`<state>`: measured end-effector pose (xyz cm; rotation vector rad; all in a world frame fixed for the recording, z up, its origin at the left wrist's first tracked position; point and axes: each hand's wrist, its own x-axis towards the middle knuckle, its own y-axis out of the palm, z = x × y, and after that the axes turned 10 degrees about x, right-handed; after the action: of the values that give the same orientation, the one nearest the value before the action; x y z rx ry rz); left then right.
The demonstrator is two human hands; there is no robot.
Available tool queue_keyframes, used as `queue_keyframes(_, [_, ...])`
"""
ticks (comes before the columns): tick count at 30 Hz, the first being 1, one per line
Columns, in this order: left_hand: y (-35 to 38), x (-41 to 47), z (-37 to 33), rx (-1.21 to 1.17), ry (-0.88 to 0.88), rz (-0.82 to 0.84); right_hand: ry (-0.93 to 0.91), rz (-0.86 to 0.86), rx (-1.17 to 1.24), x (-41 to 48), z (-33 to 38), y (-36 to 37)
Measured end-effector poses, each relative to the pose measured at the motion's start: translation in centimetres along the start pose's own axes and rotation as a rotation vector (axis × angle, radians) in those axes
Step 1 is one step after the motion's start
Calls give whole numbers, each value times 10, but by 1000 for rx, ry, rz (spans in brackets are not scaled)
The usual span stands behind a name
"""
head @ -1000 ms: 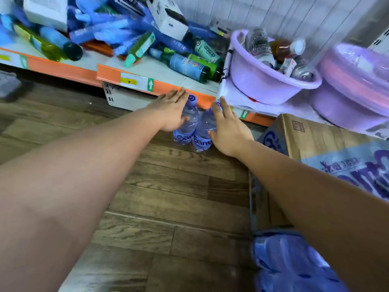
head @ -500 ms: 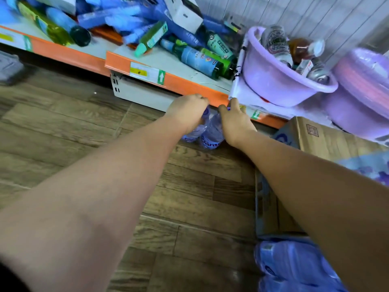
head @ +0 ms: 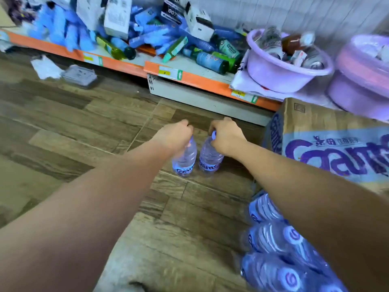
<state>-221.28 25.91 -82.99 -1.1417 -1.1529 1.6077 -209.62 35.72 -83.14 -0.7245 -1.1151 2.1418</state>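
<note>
- Both bottles have come back from the shelf (head: 202, 83) base since 0.5 s ago and are now further out over the floor (head: 105, 123).
- left hand (head: 174, 133): fingers curled round the top of the left bottle (head: 185, 163).
- right hand (head: 226, 135): same grip on the right bottle (head: 210, 160), at the cap.
- Bottles are upright, side by side, narrow gap between them. Can't tell if they are lifted or standing.
- cardboard box (head: 328, 127) sits to their right.
</note>
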Motion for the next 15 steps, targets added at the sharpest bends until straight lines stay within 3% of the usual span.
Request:
queue_keyframes(9, [-7,-177,-72,-108,-234,98,-235,146,22,-149,12,14])
queue_keyframes(15, [18,-233,-100,-25,-78,309,-300,238,-66,-223,13,30])
